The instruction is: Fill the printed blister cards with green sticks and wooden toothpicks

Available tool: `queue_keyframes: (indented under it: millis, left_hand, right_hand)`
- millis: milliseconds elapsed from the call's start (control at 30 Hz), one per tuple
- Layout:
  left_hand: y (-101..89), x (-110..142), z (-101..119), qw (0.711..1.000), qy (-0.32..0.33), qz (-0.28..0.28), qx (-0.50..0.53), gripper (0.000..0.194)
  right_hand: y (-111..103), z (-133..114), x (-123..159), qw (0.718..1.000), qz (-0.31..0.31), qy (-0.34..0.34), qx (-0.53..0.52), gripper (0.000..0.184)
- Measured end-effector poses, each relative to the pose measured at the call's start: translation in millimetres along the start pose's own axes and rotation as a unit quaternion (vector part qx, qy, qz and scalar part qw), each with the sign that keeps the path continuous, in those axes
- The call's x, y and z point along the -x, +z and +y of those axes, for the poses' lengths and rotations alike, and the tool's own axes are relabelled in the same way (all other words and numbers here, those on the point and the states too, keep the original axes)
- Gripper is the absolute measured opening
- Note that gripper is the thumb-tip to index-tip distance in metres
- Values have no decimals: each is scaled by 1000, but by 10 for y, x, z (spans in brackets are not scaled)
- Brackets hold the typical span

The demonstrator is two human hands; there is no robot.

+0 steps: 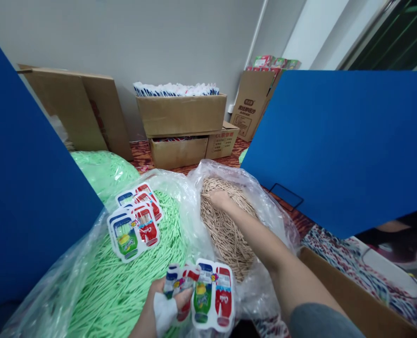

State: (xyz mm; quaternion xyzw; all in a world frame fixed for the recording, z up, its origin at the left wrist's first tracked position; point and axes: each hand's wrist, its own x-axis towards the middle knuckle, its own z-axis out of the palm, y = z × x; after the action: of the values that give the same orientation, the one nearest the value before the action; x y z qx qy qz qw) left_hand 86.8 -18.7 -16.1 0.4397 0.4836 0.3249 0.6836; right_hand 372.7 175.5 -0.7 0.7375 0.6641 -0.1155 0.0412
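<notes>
My left hand (166, 305), with a white wrap at the thumb, is closed on several printed cards (213, 295) at the bottom middle. Each card pictures a green Sprite bottle beside a red Cola bottle. My right hand (219, 199) reaches into a clear plastic bag of thin brown sticks (229, 234). Its fingers are curled down among the sticks, with their tips partly hidden. To the left, an open bag holds thin light green sticks (124, 286). More bottle cards (134, 230) lie in an overlapping pile on top of the green sticks.
Blue panels (342, 145) stand at the right and left (28, 197). By the wall, a cardboard box (182, 115) full of white-topped packs sits on another box (180, 152). Another bag of green sticks (102, 169) lies behind. A cardboard edge (352, 300) is at lower right.
</notes>
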Motion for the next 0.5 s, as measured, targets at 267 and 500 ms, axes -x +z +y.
queue_keyframes:
  millis: [267, 500]
  left_hand:
    - [188, -272, 236, 986, 22, -52, 159, 36]
    - [670, -727, 656, 957, 101, -149, 226, 34]
  right_hand:
    - [214, 395, 1076, 939, -75, -56, -331, 37]
    - [381, 278, 1602, 745, -199, -71, -633, 38]
